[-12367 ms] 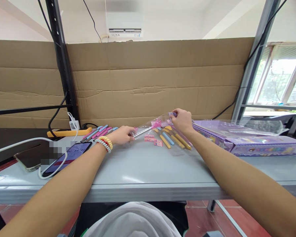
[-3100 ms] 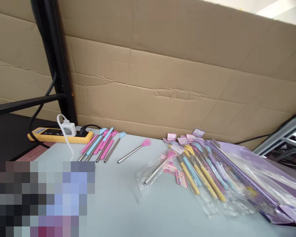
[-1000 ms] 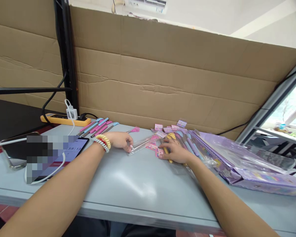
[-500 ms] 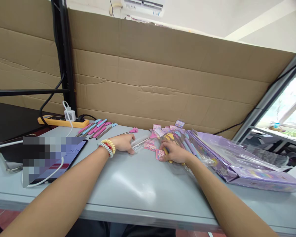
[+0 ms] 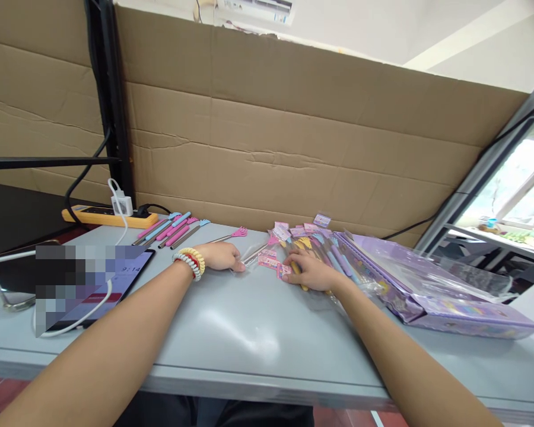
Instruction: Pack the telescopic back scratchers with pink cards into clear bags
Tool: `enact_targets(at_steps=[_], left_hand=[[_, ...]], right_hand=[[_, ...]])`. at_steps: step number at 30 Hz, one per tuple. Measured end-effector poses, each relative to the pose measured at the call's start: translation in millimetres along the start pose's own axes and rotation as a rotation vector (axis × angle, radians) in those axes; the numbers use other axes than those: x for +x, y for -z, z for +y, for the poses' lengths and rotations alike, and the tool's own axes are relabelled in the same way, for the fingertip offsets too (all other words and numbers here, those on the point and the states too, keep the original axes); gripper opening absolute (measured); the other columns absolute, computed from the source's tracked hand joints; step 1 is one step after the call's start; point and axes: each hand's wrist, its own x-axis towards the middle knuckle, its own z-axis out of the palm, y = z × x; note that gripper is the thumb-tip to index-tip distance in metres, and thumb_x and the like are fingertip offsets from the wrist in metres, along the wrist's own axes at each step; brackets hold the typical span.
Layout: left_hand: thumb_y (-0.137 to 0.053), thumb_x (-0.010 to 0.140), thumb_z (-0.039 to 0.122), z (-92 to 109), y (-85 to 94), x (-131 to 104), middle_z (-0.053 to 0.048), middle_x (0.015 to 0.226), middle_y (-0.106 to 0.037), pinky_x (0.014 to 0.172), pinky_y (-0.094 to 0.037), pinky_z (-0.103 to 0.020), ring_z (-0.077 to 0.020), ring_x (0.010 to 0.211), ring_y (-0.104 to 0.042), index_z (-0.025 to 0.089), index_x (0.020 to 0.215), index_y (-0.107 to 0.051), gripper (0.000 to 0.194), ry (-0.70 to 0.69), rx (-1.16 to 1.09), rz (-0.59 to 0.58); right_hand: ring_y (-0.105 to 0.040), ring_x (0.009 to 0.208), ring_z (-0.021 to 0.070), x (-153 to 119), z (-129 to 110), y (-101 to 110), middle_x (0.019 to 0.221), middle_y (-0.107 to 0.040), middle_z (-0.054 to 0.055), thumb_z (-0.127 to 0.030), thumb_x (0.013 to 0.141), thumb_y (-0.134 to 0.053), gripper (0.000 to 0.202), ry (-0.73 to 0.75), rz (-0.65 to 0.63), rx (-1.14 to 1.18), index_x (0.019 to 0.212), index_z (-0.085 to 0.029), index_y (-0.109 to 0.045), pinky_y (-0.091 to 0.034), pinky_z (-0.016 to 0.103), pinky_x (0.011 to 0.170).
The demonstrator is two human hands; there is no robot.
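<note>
My left hand [image 5: 222, 256], with coiled bands at the wrist, pinches the near end of a clear bag with a pink back scratcher [image 5: 272, 239] inside. Behind that hand lies a loose pink back scratcher [image 5: 239, 232]. My right hand [image 5: 310, 273] curls over a yellow back scratcher [image 5: 303, 243] in the pile; its thumb is by a pink label card [image 5: 283, 271]. Purple and blue bagged back scratchers [image 5: 338, 258] lie just right of it. More unbagged pink and blue back scratchers [image 5: 178, 232] lie in a row at back left.
An opened purple box [image 5: 467, 317] with clear film stands at the right. On the left lie a tablet [image 5: 124, 270], a phone [image 5: 13, 276] with a white cable, and a yellow power strip [image 5: 133, 220]. Cardboard [image 5: 293, 142] walls the back of the grey table [image 5: 222, 350].
My left fingers have closed from a spread pose onto the end of the clear bag. My right hand stays over the yellow back scratcher. The view has shifted slightly.
</note>
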Motion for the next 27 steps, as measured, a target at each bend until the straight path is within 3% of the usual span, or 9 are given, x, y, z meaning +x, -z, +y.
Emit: enact_targets(at_steps=[5, 10, 13, 16, 20, 24, 27], left_hand=[[-0.052, 0.071, 0.044, 2, -4.5, 0, 0.0, 0.06, -0.052, 0.049, -0.028, -0.026, -0.0137, 0.055, -0.044, 0.018, 0.061, -0.053, 0.028, -0.037, -0.045, 0.075], [-0.039, 0.081, 0.039, 18, -12.1, 2, 0.001, 0.059, -0.048, 0.051, -0.029, -0.026, -0.0118, 0.055, -0.041, 0.017, 0.059, -0.046, 0.032, -0.21, -0.074, 0.312], [-0.036, 0.084, 0.04, 31, -18.5, 3, 0.002, 0.058, -0.044, 0.053, -0.031, -0.025, -0.0112, 0.057, -0.04, 0.017, 0.059, -0.043, 0.034, -0.293, -0.141, 0.434], [-0.033, 0.087, 0.04, 44, -25.9, 3, 0.002, 0.058, -0.042, 0.055, -0.031, -0.024, -0.011, 0.058, -0.039, 0.017, 0.06, -0.042, 0.036, -0.392, -0.205, 0.51], [-0.033, 0.089, 0.038, 54, -33.7, 3, 0.001, 0.065, -0.049, 0.06, -0.035, -0.024, -0.0111, 0.062, -0.044, 0.017, 0.063, -0.046, 0.036, -0.516, -0.252, 0.518], [-0.037, 0.088, 0.039, 54, -35.9, 4, 0.0, 0.069, -0.054, 0.065, -0.037, -0.024, -0.0125, 0.068, -0.048, 0.016, 0.064, -0.052, 0.037, -0.526, -0.215, 0.537], [-0.037, 0.089, 0.038, 51, -35.2, 4, -0.001, 0.078, -0.059, 0.07, -0.038, -0.024, -0.0138, 0.077, -0.051, 0.018, 0.071, -0.061, 0.036, -0.567, -0.159, 0.503]], right_hand=[[-0.043, 0.113, 0.0287, 1, -1, -2, 0.121, -0.049, 0.011, -0.055, 0.071, -0.061, 0.044, 0.024, 0.011, -0.008, 0.099, -0.021, -0.064, -0.035, 0.041, 0.093], [-0.044, 0.112, 0.0279, 0, -8, 2, 0.115, -0.053, 0.011, -0.049, 0.075, -0.059, 0.04, 0.076, 0.186, 0.01, 0.099, -0.018, -0.062, -0.034, 0.043, 0.093], [-0.052, 0.099, 0.0241, -4, -21, 7, 0.103, -0.06, 0.01, -0.047, 0.078, -0.057, 0.036, 0.121, 0.262, 0.152, 0.097, -0.017, -0.061, -0.039, 0.039, 0.086], [-0.055, 0.075, 0.0172, -7, -38, 6, 0.083, -0.062, 0.006, -0.047, 0.078, -0.058, 0.036, 0.183, 0.149, 0.431, 0.096, -0.016, -0.059, -0.044, 0.031, 0.068], [-0.051, 0.066, 0.0118, -8, -54, 0, 0.077, -0.056, 0.0, -0.043, 0.068, -0.069, 0.037, 0.27, 0.064, 0.823, 0.09, -0.016, -0.055, -0.042, 0.025, 0.058], [-0.05, 0.056, 0.0094, -7, -54, -4, 0.067, -0.052, -0.003, -0.037, 0.06, -0.076, 0.04, 0.172, 0.047, 1.019, 0.085, -0.017, -0.052, -0.038, 0.021, 0.046], [-0.054, 0.058, 0.0104, -7, -49, -4, 0.069, -0.057, -0.002, -0.033, 0.06, -0.077, 0.046, 0.144, 0.021, 1.092, 0.093, -0.019, -0.048, -0.039, 0.021, 0.047]])
